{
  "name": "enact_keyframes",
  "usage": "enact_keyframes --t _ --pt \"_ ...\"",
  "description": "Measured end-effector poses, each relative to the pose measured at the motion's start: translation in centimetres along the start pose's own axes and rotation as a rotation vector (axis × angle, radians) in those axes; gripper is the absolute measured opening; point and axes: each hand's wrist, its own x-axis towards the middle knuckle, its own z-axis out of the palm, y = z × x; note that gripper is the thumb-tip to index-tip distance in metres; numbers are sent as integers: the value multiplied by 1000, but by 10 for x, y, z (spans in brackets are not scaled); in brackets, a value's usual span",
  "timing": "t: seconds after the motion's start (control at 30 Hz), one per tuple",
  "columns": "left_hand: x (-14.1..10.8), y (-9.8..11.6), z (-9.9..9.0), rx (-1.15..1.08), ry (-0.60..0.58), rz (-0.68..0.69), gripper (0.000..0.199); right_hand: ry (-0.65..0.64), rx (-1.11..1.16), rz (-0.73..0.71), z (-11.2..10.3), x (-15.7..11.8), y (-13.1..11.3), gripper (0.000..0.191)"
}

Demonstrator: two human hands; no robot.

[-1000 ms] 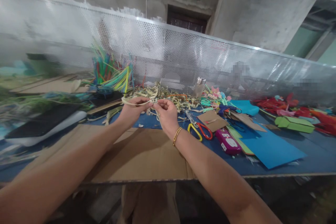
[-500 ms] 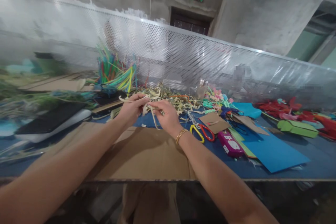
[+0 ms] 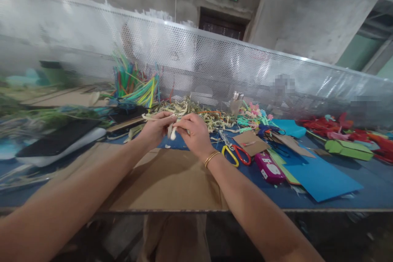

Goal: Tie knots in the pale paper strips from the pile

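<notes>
My left hand (image 3: 157, 129) is closed on a pale cream strip (image 3: 172, 132), which looks like dried husk or paper; its material I cannot tell for sure. My right hand (image 3: 193, 130), with a chain bracelet at the wrist, pinches the same strip close to the left fingertips. One end pokes out past the left hand, and a short loop hangs between the hands. Behind them lies a tangled heap of similar pale strips (image 3: 211, 120). Both hands are above the far edge of a brown cardboard sheet (image 3: 166, 180).
Right of my hands lie scissors (image 3: 236, 155) with yellow and red handles, a purple box (image 3: 269, 168) and blue sheets (image 3: 322, 176). Colourful pipe cleaners (image 3: 135, 84) stand at back left. A black-topped flat object (image 3: 61, 139) lies left. A perforated metal screen (image 3: 215, 61) borders the table.
The strip's long hanging end has been drawn up into a shorter loop between my fingers. Both hands stay almost in place.
</notes>
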Motion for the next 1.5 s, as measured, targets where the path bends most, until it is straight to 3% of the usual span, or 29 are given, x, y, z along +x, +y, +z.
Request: enact_keyframes --t 0.2,0.33,0.47,0.6,0.77,0.97,1.17,1.5 --pt "-1 1 -2 18 21 83 28 91 221 59 -1 1 -15 15" --pt "-1 -1 -2 113 -11 85 30 136 402 286 4 1 -15 20" --pt "0 -4 -4 199 -87 96 27 78 553 549 11 -1 -2 23" --pt "-1 -4 -3 260 -142 124 25 -17 561 733 15 -3 7 22" --pt "-4 -2 2 319 -142 164 25 -29 472 826 15 -2 7 17" --pt "-5 -1 2 391 -163 212 22 -51 338 789 17 -5 9 15" --pt "-6 -2 3 424 -165 196 23 10 61 603 16 -7 8 11" --pt "-4 -7 -1 296 -180 99 24 -38 -216 317 4 -5 -4 19"
